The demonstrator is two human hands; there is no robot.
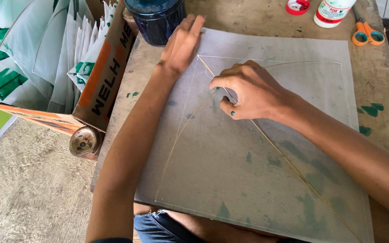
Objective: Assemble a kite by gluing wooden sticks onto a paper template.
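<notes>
We press our left hand (183,45) flat, fingers spread, to anchor the translucent kite sheet (266,180), while our right hand (251,92) pinches the thin bamboo spine (284,157) against it.

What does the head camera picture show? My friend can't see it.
Two bare hands work on a thin sheet on a table: the left hand presses it flat, the right hand pinches a thin stick. A dark jar, scissors and a box sit nearby.
</notes>
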